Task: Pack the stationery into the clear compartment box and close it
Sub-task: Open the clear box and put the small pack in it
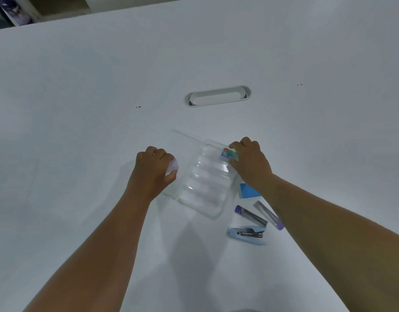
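The clear compartment box (203,188) lies open on the white table, its lid (185,137) folded back toward the far left. My right hand (250,161) grips a small green and blue packet (227,153) over the box's far right corner. Just left of the box, my left hand (154,167) is closed around a small pink and white item (173,166). A blue block (248,190), two purple-capped lead tubes (250,215) (269,214) and a light blue stapler (247,234) lie on the table to the right of the box.
A white oval cable slot (217,96) is set into the table (81,109) beyond the box. The table's far edge runs along the top left, with a printed picture (16,10) behind it.
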{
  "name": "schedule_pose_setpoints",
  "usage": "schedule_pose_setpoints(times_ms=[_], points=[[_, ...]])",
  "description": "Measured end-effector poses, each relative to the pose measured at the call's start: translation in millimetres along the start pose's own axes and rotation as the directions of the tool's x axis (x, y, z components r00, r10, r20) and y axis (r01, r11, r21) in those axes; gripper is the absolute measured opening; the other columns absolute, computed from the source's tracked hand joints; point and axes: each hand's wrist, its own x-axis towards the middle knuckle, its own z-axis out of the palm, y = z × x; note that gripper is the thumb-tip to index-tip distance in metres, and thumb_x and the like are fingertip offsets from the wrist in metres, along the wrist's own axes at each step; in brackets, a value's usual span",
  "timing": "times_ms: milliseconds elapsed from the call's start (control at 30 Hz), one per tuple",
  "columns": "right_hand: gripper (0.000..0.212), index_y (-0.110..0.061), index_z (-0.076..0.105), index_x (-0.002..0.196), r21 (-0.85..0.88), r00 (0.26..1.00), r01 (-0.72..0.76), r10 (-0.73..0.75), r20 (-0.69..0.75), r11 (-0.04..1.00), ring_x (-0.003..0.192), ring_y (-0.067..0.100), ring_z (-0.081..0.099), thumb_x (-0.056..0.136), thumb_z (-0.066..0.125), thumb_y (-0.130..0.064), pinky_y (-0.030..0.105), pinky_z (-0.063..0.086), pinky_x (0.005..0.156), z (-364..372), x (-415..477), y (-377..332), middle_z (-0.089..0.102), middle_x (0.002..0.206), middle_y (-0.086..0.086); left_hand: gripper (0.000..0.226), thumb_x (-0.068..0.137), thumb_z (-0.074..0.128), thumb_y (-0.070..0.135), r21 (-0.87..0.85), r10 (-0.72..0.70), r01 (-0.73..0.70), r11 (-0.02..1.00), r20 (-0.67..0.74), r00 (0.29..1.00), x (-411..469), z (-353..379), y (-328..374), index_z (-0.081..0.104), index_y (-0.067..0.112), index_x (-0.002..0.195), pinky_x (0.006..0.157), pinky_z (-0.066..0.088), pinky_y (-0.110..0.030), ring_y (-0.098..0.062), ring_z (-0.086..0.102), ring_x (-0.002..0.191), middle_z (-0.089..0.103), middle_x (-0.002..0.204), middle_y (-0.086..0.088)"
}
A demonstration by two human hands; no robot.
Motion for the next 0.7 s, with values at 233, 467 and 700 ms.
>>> schedule_pose_setpoints(times_ms=[233, 467, 700], points=[[0.038, -0.015, 0.048, 0.127, 0.191, 0.994, -0.102, 0.105, -0.009, 0.976, 0.11, 0.027, 0.048, 0.09, 0.057, -0.017, 0.042, 0.05, 0.083, 3, -8, 9, 0.047, 0.124, 0.007, 0.021, 0.08, 0.067, 0.03, -0.122, 0.029, -0.029, 0.992, -0.001, 1.0, 30, 6, 26, 0.066, 0.019, 0.097, 0.075, 0.038, -0.039, -0.028, 0.051, 0.094, 0.064, 0.09, 0.0], [0.035, -0.015, 0.054, 0.123, 0.201, 0.994, -0.105, 0.096, 0.052, 0.974, 0.102, 0.025, 0.052, 0.089, 0.06, -0.019, 0.041, 0.049, 0.085, -7, -2, 26, 0.056, 0.119, 0.004, 0.026, 0.085, 0.066, 0.032, -0.143, 0.178, -0.168, 0.975, 0.061, 0.982, 75, 16, 67, 0.065, 0.018, 0.106, 0.076, 0.039, -0.04, -0.029, 0.051, 0.098, 0.065, 0.102, -0.003], [0.037, -0.022, 0.053, 0.125, 0.201, 0.996, -0.056, 0.039, 0.084, 0.978, 0.102, 0.023, 0.052, 0.089, 0.06, -0.02, 0.041, 0.049, 0.085, -8, 0, 38, 0.056, 0.123, -0.001, 0.03, 0.088, 0.06, 0.036, -0.136, 0.245, -0.225, 0.965, 0.161, 0.956, 97, 22, 87, 0.063, 0.023, 0.114, 0.08, 0.031, -0.038, -0.027, 0.045, 0.106, 0.062, 0.112, 0.001]])
